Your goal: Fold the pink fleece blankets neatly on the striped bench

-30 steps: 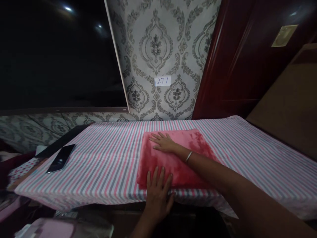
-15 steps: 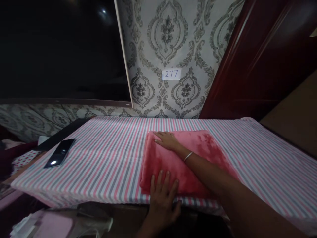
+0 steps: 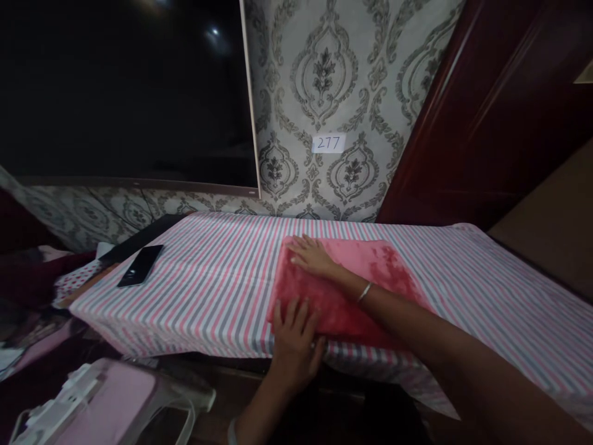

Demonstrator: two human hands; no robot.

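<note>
A folded red plush blanket lies flat near the front edge of a table, on a pink, grey and white striped cloth. My left hand rests on the blanket's near left corner, fingers spread and pointing away from me. Farther back, my right hand lies on the blanket's far left corner with its fingers spread. A light bracelet circles the right wrist. Neither hand grips the blanket; both are laid on top of it. The right forearm hides part of the blanket's near right side.
A dark phone lies on the cloth at the left. Behind are a large television and a paper marked 277 on patterned wallpaper. A dark red panel stands at the right. Below the table's front is a pink stool.
The view has shifted left, so the phone and television sit farther right. Both hands stay on the blanket's left side; the left fingers now lie closer to its left corner.
</note>
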